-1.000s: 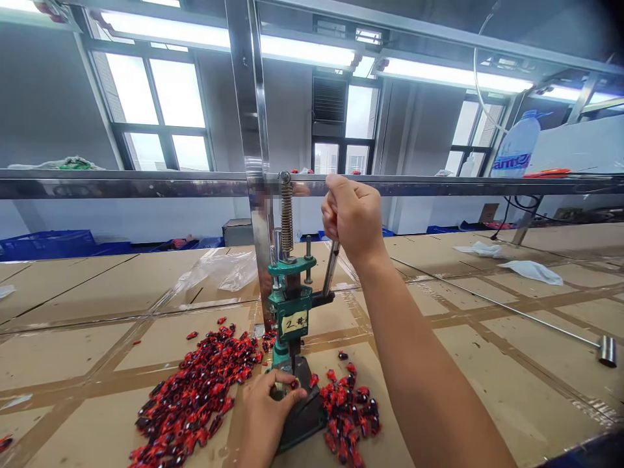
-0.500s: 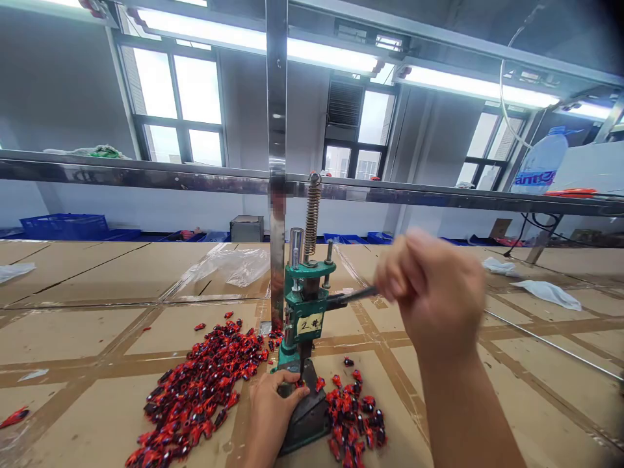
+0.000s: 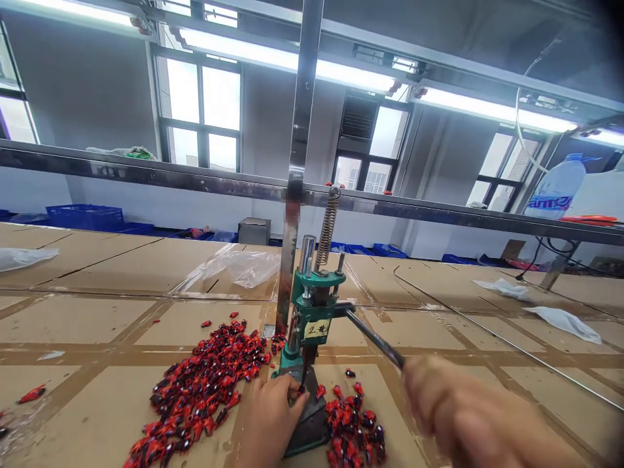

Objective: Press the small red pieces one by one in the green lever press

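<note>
A green hand press with a tall spring and a "2#" label stands upright before me. My right hand, smeared by motion, is closed around the end of the press lever, which slants down to the right. At the press base, my left hand pinches a small dark-and-red piece under the punch; the fingers partly hide it. A large heap of small red-and-black pieces lies left of the press. Another, smaller pile of the pieces is to its right.
A metal post rises just behind the press and meets a horizontal rail. Cardboard covers the table. A long thin rod and white plastic bags lie at right. A water jug sits on the rail.
My right hand has pulled the lever downward, from roughly level to a steep slant. My left hand stays at the press base. The view has tilted slightly.
</note>
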Motion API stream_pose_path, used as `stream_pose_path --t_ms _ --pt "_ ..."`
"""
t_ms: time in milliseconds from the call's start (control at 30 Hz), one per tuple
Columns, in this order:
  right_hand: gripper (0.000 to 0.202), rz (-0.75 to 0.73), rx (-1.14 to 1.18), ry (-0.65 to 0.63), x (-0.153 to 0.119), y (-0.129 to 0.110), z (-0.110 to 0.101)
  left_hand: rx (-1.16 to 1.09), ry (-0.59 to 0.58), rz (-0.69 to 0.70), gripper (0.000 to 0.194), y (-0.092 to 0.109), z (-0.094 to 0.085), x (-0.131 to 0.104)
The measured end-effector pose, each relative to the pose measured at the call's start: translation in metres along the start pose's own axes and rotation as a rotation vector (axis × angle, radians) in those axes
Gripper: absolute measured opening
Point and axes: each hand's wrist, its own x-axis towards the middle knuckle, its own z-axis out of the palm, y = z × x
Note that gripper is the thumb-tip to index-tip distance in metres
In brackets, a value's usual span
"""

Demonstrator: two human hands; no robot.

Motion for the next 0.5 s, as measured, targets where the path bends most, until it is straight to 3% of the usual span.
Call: stream_pose_path --t_ms 100,167,267,367,433,500 --pt "0.051 -0.028 0.055 0.176 0.088 -0.009 0.004 -0.047 -0.084 -0.130 0.011 0.017 0.015 -0.009" --pt "0.052 -0.001 0.084 0.153 0.135 -0.007 0.017 -0.149 -0.118 -0.173 0.016 0.023 0.030 -0.017" --pt "0.052 0.027 0.155 0.107 0.166 0.000 0.030 -0.181 -0.093 -0.129 0.022 0.013 0.033 -0.020" --pt "0.051 -0.010 0.172 0.123 0.162 0.006 0.030 -0.043 0.001 -0.049 0.031 -0.019 -0.004 -0.002" --pt "0.051 -0.048 0.165 0.141 0.154 0.007 0.027 0.122 0.073 0.069 0.021 -0.045 -0.038 0.019" --pt "0.050 -0.073 0.162 0.160 0.150 0.007 0.024 0.303 -0.045 0.233 0.022 -0.068 -0.064 0.041"
